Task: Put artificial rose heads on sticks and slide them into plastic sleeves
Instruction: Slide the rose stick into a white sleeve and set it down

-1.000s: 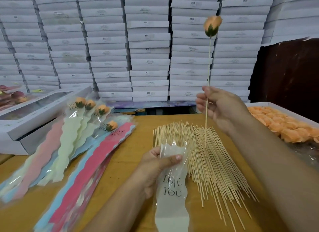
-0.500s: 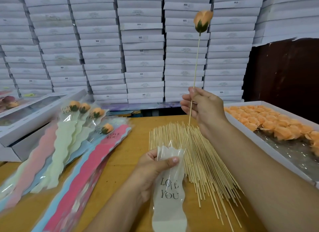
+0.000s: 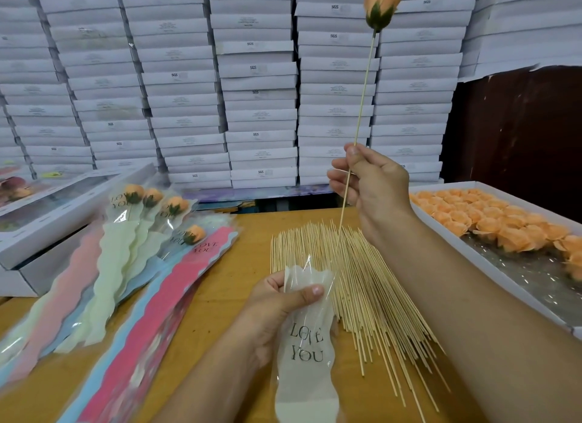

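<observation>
Sleeve point(image 3: 307, 344) gripped near its mouth by left hand point(image 3: 277, 306), beside the stick pile point(image 3: 356, 293). Right hand point(image 3: 371, 183) pinches the stick point(image 3: 362, 98); rose point(image 3: 382, 5) uppermost. Stick's tip has descended to the sleeve mouth: insertion imminent.

Right hand point(image 3: 371, 183) raised, fingers pinched together; left hand point(image 3: 277, 309) lower, thumb pressed across its curled fingers.

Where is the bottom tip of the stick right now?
In the head view, the stick slants down from the right hand; its tip sits at the open top of the sleeve held by the left hand, over the loose sticks.
</observation>
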Available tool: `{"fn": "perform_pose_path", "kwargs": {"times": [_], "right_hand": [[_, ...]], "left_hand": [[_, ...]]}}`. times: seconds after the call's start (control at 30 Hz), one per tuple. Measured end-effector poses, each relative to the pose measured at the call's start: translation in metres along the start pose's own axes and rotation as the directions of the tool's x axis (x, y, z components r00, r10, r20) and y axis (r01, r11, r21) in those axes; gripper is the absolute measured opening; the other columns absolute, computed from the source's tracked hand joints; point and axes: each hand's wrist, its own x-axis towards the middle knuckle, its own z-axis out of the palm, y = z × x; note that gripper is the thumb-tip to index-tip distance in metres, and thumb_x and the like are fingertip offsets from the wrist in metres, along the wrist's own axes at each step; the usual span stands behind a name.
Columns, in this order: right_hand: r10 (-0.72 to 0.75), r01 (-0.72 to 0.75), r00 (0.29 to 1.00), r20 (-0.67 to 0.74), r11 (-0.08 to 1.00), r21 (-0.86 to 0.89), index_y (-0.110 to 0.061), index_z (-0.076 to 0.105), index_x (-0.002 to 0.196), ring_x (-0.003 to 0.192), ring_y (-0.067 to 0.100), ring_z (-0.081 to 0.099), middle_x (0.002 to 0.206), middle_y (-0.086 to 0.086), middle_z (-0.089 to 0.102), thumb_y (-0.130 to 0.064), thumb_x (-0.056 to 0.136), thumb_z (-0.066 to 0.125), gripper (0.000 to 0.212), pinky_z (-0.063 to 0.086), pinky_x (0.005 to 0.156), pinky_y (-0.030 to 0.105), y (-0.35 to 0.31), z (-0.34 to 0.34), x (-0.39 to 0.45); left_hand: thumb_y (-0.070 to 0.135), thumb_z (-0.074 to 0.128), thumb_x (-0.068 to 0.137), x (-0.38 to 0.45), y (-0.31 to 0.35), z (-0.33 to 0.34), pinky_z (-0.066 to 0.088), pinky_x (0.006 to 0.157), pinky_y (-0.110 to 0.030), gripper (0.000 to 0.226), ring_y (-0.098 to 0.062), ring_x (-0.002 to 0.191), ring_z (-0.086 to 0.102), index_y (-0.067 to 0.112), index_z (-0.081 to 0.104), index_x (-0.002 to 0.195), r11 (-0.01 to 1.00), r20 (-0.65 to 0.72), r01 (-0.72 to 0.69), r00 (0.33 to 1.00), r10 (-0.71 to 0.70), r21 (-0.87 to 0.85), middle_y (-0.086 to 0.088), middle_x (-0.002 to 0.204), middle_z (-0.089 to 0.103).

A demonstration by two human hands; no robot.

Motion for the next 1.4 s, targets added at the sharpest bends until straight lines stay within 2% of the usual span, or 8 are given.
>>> {"fn": "perform_pose_path", "kwargs": {"times": [0.2, 0.47, 0.67, 0.83, 0.93, 1.17, 1.27, 1.4], "right_hand": [[0.023, -0.021, 0.999, 0.034, 0.999, -0.034, -0.007, 0.065, 0.113, 0.060, 0.013, 0.069, 0.079, 0.006, 0.069, -0.013, 0.098, 0.062, 0.017, 0.057, 0.059, 0.023, 0.004, -0.002, -0.002], [0.110, -0.105, 0.991, 0.077, 0.993, -0.059, -0.008, 0.068, 0.106, 0.061, 0.013, 0.070, 0.071, 0.003, 0.070, -0.013, 0.096, 0.064, 0.012, 0.056, 0.055, 0.022, 0.022, -0.009, -0.011], [0.126, -0.124, 0.989, 0.078, 0.992, -0.029, -0.007, 0.068, 0.106, 0.059, 0.013, 0.069, 0.071, 0.004, 0.070, -0.012, 0.096, 0.064, 0.012, 0.057, 0.055, 0.023, 0.023, -0.007, -0.012], [0.161, -0.157, 0.984, 0.083, 0.987, -0.044, -0.006, 0.067, 0.109, 0.058, 0.014, 0.070, 0.064, 0.001, 0.071, -0.012, 0.096, 0.064, 0.014, 0.056, 0.054, 0.023, 0.023, -0.008, -0.012], [0.179, -0.176, 0.980, 0.082, 0.983, -0.047, -0.008, 0.067, 0.103, 0.057, 0.014, 0.070, 0.064, 0.002, 0.071, -0.011, 0.096, 0.064, 0.009, 0.056, 0.052, 0.023, 0.027, -0.009, -0.015], [0.232, -0.229, 0.968, 0.093, 0.972, -0.048, -0.009, 0.068, 0.105, 0.068, 0.018, 0.075, 0.074, 0.006, 0.076, -0.013, 0.096, 0.064, 0.011, 0.059, 0.058, 0.024, 0.041, -0.010, -0.026], [0.235, -0.229, 0.969, 0.078, 0.970, -0.082, -0.013, 0.069, 0.105, 0.076, 0.018, 0.076, 0.080, 0.006, 0.078, -0.016, 0.095, 0.066, 0.010, 0.058, 0.061, 0.021, 0.046, -0.010, -0.029], [0.230, -0.223, 0.972, 0.041, 0.967, -0.119, -0.019, 0.069, 0.097, 0.078, 0.014, 0.076, 0.079, 0.002, 0.078, -0.018, 0.096, 0.065, 0.004, 0.058, 0.063, 0.020, 0.053, -0.010, -0.030]], "left_hand": [[0.007, 0.090, 0.063, 0.000, 0.001, 0.000, 0.059, 0.060, -0.040, 0.058, -0.037, 0.073, 0.073, -0.004, 0.065, 0.115, 1.000, -0.002, 0.008, 1.000, -0.008, -0.012, -0.031, 0.098, 0.072], [0.005, 0.087, 0.066, 0.000, 0.002, 0.001, 0.059, 0.058, -0.039, 0.049, -0.037, 0.071, 0.073, -0.003, 0.068, 0.109, 1.000, -0.019, 0.004, 1.000, -0.005, -0.029, -0.030, 0.095, 0.072], [0.006, 0.088, 0.064, -0.002, 0.002, 0.002, 0.059, 0.060, -0.040, 0.056, -0.037, 0.072, 0.072, -0.005, 0.065, 0.113, 1.000, -0.002, -0.002, 1.000, 0.002, -0.016, -0.031, 0.096, 0.072], [0.004, 0.084, 0.069, 0.000, 0.003, 0.001, 0.059, 0.058, -0.039, 0.047, -0.036, 0.070, 0.072, -0.003, 0.066, 0.111, 1.000, -0.016, -0.007, 1.000, 0.007, -0.031, -0.029, 0.096, 0.072], [0.007, 0.084, 0.069, 0.000, 0.003, 0.001, 0.061, 0.062, -0.042, 0.047, -0.036, 0.073, 0.072, -0.003, 0.067, 0.111, 0.999, -0.028, -0.013, 1.000, 0.012, -0.034, -0.029, 0.098, 0.072], [0.020, 0.081, 0.075, 0.002, 0.000, -0.001, 0.060, 0.065, -0.040, 0.025, -0.032, 0.076, 0.073, 0.008, 0.076, 0.097, 0.997, -0.046, -0.033, 0.998, 0.030, -0.064, -0.025, 0.100, 0.074], [0.025, 0.079, 0.078, 0.003, -0.002, 0.001, 0.059, 0.059, -0.035, 0.004, -0.026, 0.070, 0.074, 0.022, 0.080, 0.074, 0.997, -0.041, -0.041, 0.998, 0.038, -0.060, -0.018, 0.089, 0.076], [0.019, 0.086, 0.068, 0.003, -0.004, 0.002, 0.059, 0.059, -0.033, 0.009, -0.027, 0.074, 0.075, 0.022, 0.079, 0.074, 0.998, -0.035, -0.063, 0.997, 0.062, -0.030, -0.018, 0.095, 0.076]]}}
